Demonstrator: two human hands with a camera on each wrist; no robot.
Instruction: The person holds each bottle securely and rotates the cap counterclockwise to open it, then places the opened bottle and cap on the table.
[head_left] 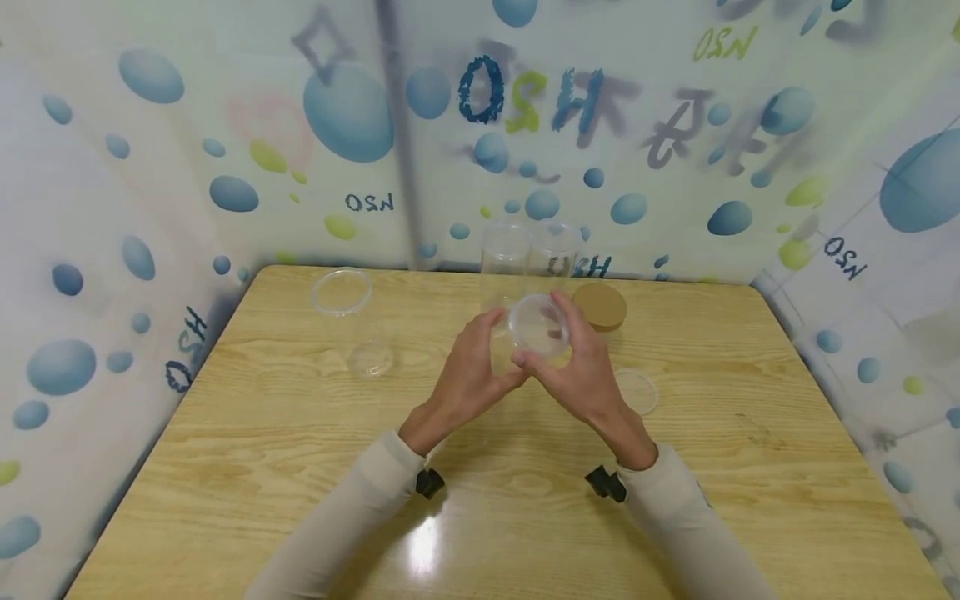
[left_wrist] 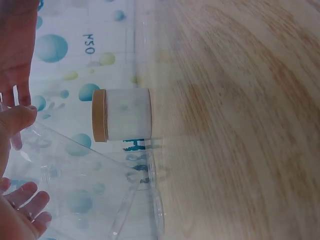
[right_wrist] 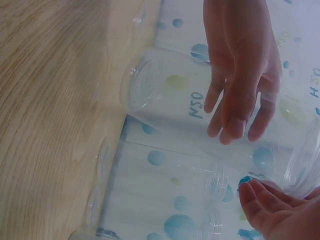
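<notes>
A tall clear plastic jar (head_left: 538,327) is held above the table between both hands, its round whitish top tilted toward the head camera. My left hand (head_left: 474,360) grips it on the left side, fingers spread along the clear wall. On the other side my right hand (head_left: 581,371) holds it near the rim, thumb at the front and fingers behind. The right wrist view shows the jar's wall (right_wrist: 175,95) and round base, with the left hand (right_wrist: 240,75) across it and the right hand (right_wrist: 282,207) at the top end. A thin clear round lid (head_left: 636,392) lies beside the right wrist.
Two clear cylindrical jars (head_left: 506,258) stand at the table's back edge. Right of them is a jar with a tan lid (head_left: 600,306). An uncovered clear jar (head_left: 342,293) stands at the back left. A patterned curtain (head_left: 300,217) borders the wooden table (head_left: 285,467).
</notes>
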